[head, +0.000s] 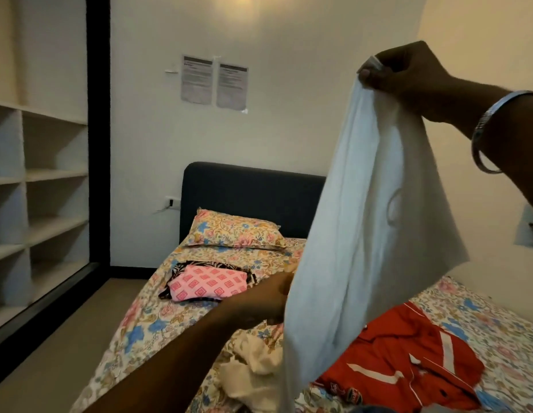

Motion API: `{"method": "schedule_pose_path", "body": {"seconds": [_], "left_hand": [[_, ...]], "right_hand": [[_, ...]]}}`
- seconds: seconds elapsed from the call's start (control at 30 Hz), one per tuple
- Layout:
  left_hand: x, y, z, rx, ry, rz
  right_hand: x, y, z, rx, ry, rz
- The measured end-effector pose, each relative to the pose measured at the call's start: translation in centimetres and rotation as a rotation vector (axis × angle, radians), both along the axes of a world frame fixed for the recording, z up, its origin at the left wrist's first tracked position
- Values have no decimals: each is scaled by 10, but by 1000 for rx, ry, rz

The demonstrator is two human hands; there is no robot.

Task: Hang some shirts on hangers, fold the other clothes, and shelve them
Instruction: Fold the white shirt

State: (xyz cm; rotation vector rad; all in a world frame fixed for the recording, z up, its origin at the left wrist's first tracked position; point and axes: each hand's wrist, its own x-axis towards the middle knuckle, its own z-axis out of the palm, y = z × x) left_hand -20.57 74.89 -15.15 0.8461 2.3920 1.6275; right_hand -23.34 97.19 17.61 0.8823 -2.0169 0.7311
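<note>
My right hand (pixel 408 74) is raised high at the upper right and pinches the top edge of a white garment (pixel 363 219), which hangs down over the bed. Reaching in from the lower left, my left hand (pixel 268 296) meets the garment's left edge; its fingers are hidden behind the cloth. A red shirt with white stripes (pixel 408 362) lies crumpled on the bed below. A cream garment (pixel 253 368) is bunched beside it. A folded pink patterned cloth (pixel 208 283) sits on a dark patterned one near the pillow.
The bed (pixel 146 329) has a floral sheet, a floral pillow (pixel 235 231) and a dark headboard (pixel 250 192). White open shelves (pixel 41 180) stand at the left behind a black frame. Bare floor runs between shelves and bed.
</note>
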Motion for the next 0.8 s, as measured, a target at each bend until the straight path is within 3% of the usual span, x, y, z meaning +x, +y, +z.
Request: {"method": "schedule_pose_path", "body": {"seconds": [0.17, 0.27, 0.33, 0.43, 0.5, 0.6, 0.8], "left_hand": [[-20, -11, 3, 30, 117, 230], [-10, 2, -3, 115, 169, 144], [2, 24, -4, 315, 227, 138], [32, 52, -10, 678, 350, 382], [59, 71, -38, 554, 455, 348], [77, 95, -94, 91, 573, 301], [70, 86, -135, 58, 484, 310]], "right_hand": [[-2, 12, -2, 2, -14, -36], [-1, 13, -4, -4, -72, -16], [0, 13, -5, -11, -107, -8], [-2, 16, -11, -26, -110, -23], [-3, 19, -16, -22, -102, -29], [-5, 18, -22, -27, -113, -37], [-2, 20, -26, -51, -114, -19]]}}
